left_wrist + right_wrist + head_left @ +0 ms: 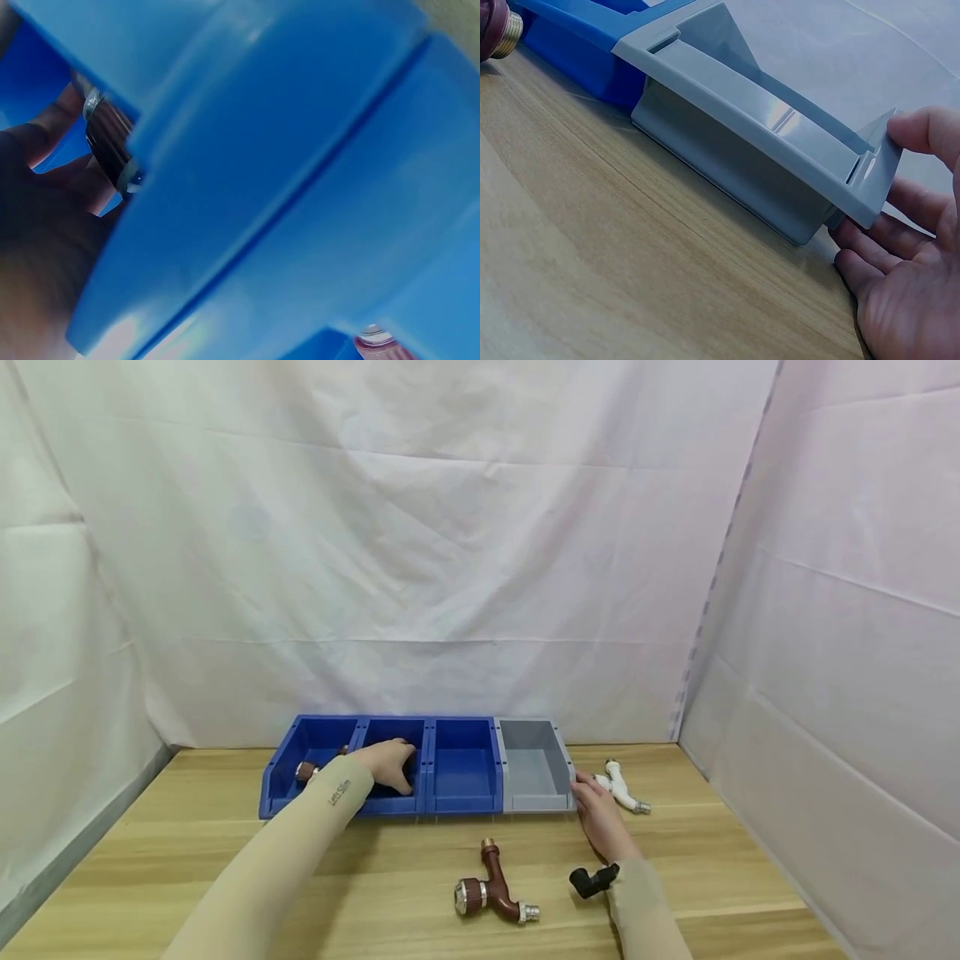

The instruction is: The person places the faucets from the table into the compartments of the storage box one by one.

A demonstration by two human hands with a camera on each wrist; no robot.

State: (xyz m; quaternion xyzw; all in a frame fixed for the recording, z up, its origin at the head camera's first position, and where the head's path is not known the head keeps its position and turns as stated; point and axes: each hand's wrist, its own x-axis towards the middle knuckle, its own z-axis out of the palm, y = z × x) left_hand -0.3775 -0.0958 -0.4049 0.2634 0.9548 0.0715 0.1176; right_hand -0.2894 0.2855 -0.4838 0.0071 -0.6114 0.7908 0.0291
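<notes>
My left hand (387, 763) reaches down into the second blue bin (390, 807) from the left. In the left wrist view its fingers curl round a dark brown faucet handle (111, 139) with chrome rings; the bin wall hides the rest of that faucet. My right hand (602, 817) grips the outer right side of the grey bin (528, 802) at the row's right end. In the right wrist view the thumb (922, 129) lies at the upper edge, with the other fingers lower down beside the front corner.
Another brown faucet (306, 771) lies in the leftmost blue bin (272, 789). On the wooden table (420, 877) are a brown faucet (497, 887), a black elbow-shaped piece (588, 882) beside the right wrist, and a white faucet (618, 787). White cloth (487, 543) hangs behind and at the sides.
</notes>
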